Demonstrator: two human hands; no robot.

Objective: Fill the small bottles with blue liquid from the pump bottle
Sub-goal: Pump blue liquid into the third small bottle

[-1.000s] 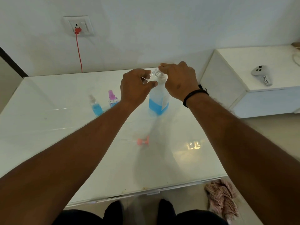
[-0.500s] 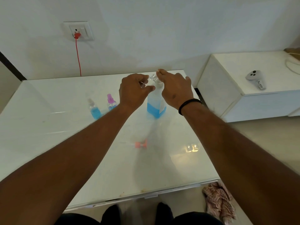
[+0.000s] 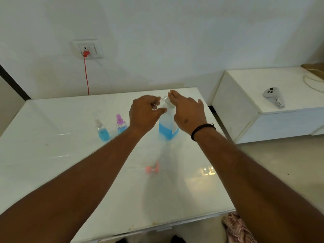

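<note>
The pump bottle (image 3: 167, 130), clear with blue liquid low in it, stands at the middle back of the white table (image 3: 52, 155). My right hand (image 3: 188, 114) lies over its pump head (image 3: 165, 99) with the fingers stretched out. My left hand (image 3: 145, 113) pinches a small clear bottle (image 3: 155, 106) just left of the nozzle; most of that bottle is hidden. Two small bottles holding blue liquid stand to the left, one with a clear cap (image 3: 102, 131), one with a purple cap (image 3: 120, 124). A loose pink cap (image 3: 152, 169) lies nearer to me.
A white cabinet (image 3: 245, 120) stands to the right with a grey controller (image 3: 273, 97) on top. A wall socket (image 3: 87, 49) has a red cable running down behind the table. A patterned cloth (image 3: 236, 228) lies on the floor by the table's front right corner.
My right hand's fingers have flattened out over the pump head. My left hand has stayed at the nozzle with the small bottle. The view has tilted up a little.
</note>
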